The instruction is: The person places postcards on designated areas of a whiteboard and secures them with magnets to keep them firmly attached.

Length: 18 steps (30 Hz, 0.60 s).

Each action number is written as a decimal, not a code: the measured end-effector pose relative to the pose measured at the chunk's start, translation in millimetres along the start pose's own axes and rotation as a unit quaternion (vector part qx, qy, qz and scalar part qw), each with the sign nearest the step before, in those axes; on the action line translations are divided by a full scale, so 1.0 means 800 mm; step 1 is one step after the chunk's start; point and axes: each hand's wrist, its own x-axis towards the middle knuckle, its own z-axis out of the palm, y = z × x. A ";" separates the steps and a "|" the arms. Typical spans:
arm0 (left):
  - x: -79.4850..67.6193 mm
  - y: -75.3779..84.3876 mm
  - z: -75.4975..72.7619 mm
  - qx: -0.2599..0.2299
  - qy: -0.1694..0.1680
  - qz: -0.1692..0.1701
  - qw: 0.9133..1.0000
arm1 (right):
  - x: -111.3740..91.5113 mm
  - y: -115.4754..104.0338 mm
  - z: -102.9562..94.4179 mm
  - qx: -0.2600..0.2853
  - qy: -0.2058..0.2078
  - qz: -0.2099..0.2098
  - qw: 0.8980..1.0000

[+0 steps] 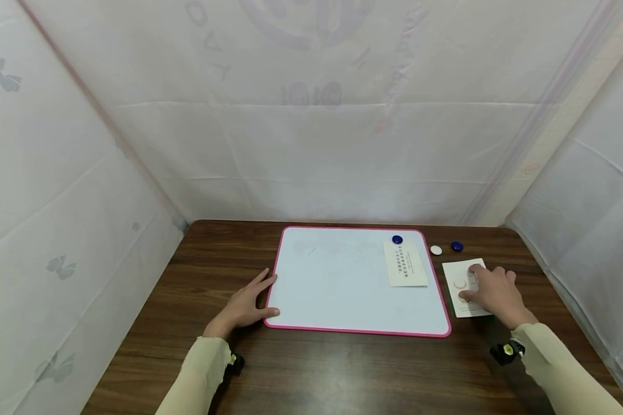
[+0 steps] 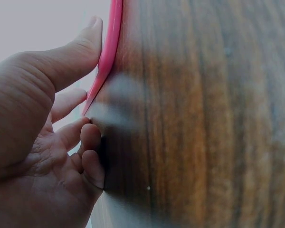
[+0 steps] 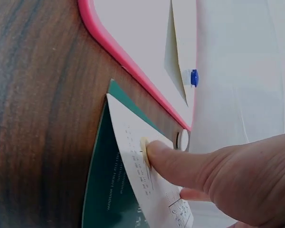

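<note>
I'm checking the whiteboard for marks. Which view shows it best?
The head view: nearly all of the whiteboard shows there, including a faint mark. The left wrist view shows mainly its pink edge; the right wrist view, part at a slant.

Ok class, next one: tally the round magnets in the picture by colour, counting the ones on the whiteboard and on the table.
Blue magnets: 2 (one on the whiteboard, one on the table)
White magnet: 1 (on the table)
Total: 3
</note>
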 end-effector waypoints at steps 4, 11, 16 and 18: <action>0.000 -0.001 0.000 -0.001 -0.001 0.001 1.000 | 0.000 -0.001 -0.003 -0.004 0.008 -0.003 1.000; 0.000 -0.001 0.000 -0.003 -0.003 -0.002 1.000 | 0.002 -0.002 -0.013 -0.016 0.016 -0.024 0.999; -0.001 0.000 -0.001 -0.008 -0.002 -0.001 1.000 | 0.003 -0.003 -0.021 -0.023 0.020 -0.047 0.998; -0.002 0.000 -0.001 -0.009 0.000 0.002 1.000 | 0.004 -0.004 -0.024 -0.021 0.015 -0.044 0.999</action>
